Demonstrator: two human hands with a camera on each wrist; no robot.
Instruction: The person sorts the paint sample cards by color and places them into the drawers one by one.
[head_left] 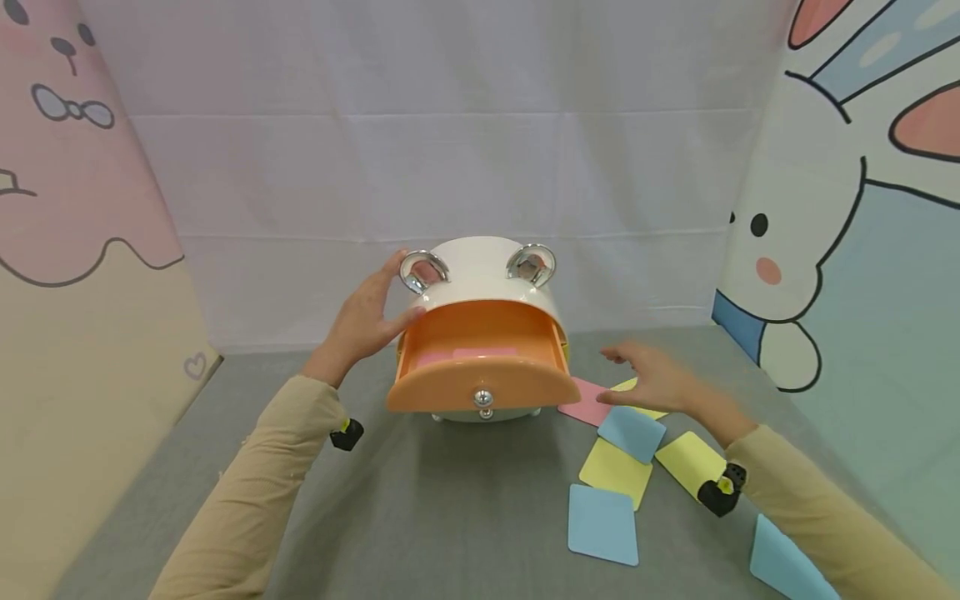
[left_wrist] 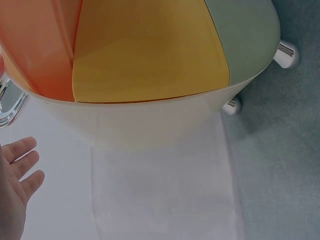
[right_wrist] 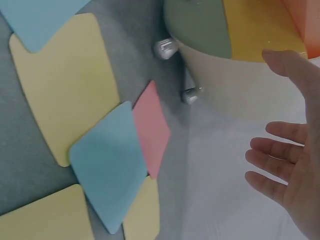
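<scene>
A white rounded drawer box [head_left: 480,267] with two silver ears stands against the back cloth. Its top orange drawer [head_left: 442,390] is pulled out, with pink cards [head_left: 486,353] lying inside. My left hand [head_left: 365,321] is at the box's left side by the ear, thumb at the shell's front rim and the other fingers extended behind. To the right of the box, my right hand [head_left: 656,381] hovers over a pink card [head_left: 581,402] and a blue card [head_left: 632,432], fingers spread and holding nothing. The right wrist view shows its thumb [right_wrist: 282,62] overlapping the box.
Below the orange drawer, a yellow drawer [left_wrist: 150,55] and a green one [left_wrist: 245,42] are pushed in. Several more cards lie on the grey tabletop [head_left: 465,517], among them a yellow card [head_left: 618,472] and a blue card [head_left: 602,525]. Cartoon-printed panels flank both sides.
</scene>
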